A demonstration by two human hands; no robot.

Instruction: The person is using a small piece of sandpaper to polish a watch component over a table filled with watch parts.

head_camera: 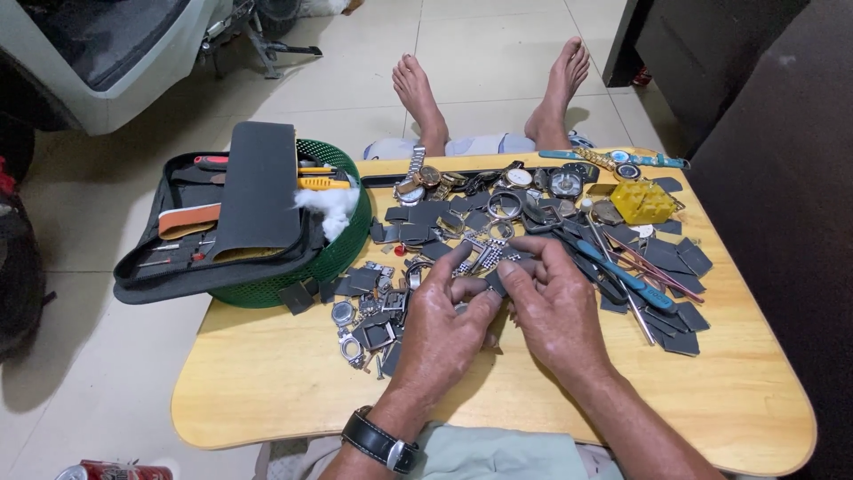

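- red can (pixel 115 470) at the bottom edge on the floor, left of the person's lap.
- black wristwatch (pixel 380 442) on the left wrist, nearest the camera.
- low wooden table (pixel 267 382) across the lap, bare wood at its near side.
- left hand (pixel 442 329) over the table middle, fingers curled, index stretched forward, thumb pressed toward the right hand; it seems to pinch a small grey piece (pixel 494 283) where the two hands meet, cannot tell its exact kind.
- right hand (pixel 553 307) just beside the left, touching it, fingertips bent together on that same small grey piece; grip partly hidden.
- small metal watch cases (pixel 373 331) lie loose left of the left hand, on the table.
- dark grey square pads (pixel 680 320) scattered right of the right hand.
- blue-handled tool (pixel 622 276) and thin tweezers (pixel 662 271) lie slanted just right of the right hand.
- green plastic basket (pixel 342 244) at the table's left edge, with an open black tool case (pixel 209 258) resting on it, white cotton (pixel 333 206) inside.
- yellow block (pixel 641 202) near the far right corner.
- row of watches (pixel 498 182) along the far edge.
- two bare feet (pixel 489 93) on the tiled floor (pixel 355 80) beyond the table.
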